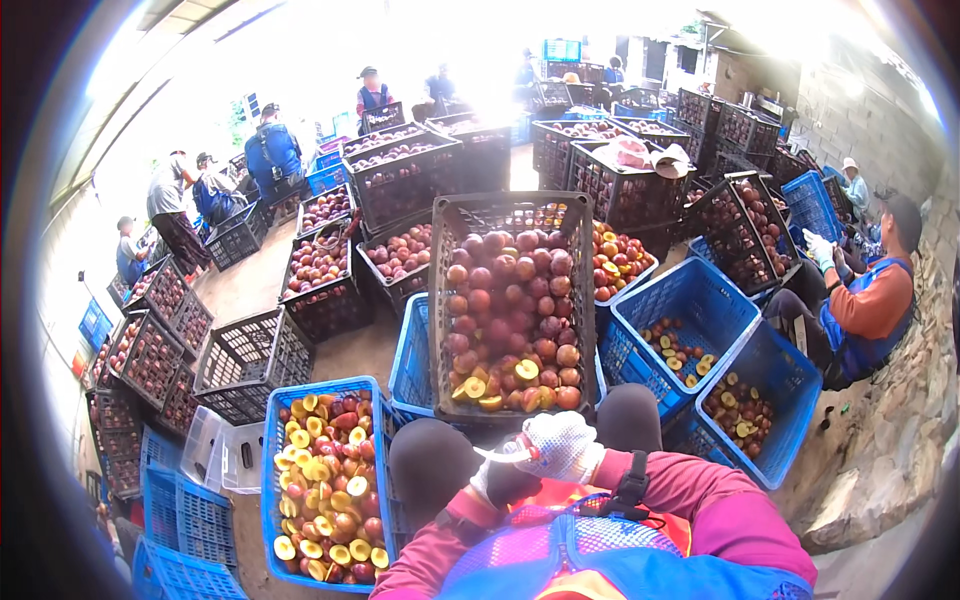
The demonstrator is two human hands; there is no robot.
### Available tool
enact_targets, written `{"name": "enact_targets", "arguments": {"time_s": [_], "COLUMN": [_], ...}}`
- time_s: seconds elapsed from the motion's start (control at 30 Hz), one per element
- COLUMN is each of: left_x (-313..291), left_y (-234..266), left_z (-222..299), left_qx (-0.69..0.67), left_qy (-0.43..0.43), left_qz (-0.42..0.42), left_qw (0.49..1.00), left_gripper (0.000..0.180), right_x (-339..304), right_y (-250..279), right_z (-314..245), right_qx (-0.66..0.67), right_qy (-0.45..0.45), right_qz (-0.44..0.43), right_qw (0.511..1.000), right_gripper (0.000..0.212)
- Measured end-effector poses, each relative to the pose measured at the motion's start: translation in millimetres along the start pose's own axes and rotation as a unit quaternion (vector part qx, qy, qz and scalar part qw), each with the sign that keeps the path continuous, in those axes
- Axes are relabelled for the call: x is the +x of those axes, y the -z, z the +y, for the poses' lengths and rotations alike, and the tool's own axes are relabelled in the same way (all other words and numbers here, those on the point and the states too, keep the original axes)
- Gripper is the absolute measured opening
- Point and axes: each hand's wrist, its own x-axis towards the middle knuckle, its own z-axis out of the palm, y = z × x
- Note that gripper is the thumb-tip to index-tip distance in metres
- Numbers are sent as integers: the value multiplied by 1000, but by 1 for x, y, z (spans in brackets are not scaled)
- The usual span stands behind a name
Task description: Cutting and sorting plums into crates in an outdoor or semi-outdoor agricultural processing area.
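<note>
Gloved hands meet near the lap, the right hand (565, 447) closed around a fruit and the left hand (497, 480) gripping a small knife (500, 455), with the dark crate (440, 300) of whole peaches just beyond the knees and the blue crate (272, 450) of halves at the left, both within reach.

A bare concrete floor (250, 285) carries dark plastic lattice crates (512, 215) of red peaches and blue plastic crates (280, 420) of halved fruit, crowded toward its far edge.
</note>
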Motion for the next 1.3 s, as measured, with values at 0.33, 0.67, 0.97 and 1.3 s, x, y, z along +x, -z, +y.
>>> {"name": "enact_targets", "arguments": {"time_s": [0.33,0.67,0.97,1.3], "left_x": [33,12,37,84], "left_y": [-16,31,45,51], "left_z": [0,-78,17,73], "left_qx": [-136,135,404,435], "left_qy": [5,80,24,-104], "left_qz": [113,340,425,340], "left_qw": [984,927,810,827], "left_gripper": [38,31,36,17], "right_x": [6,33,44,57], "right_y": [3,-71,-55,-38], "right_z": [19,20,-2,36], "right_qx": [88,106,321,415], "right_qy": [-97,-97,-176,-252], "right_qz": [-65,-73,125,121], "right_qw": [989,987,922,866], "right_gripper": [40,42,41,44]}}
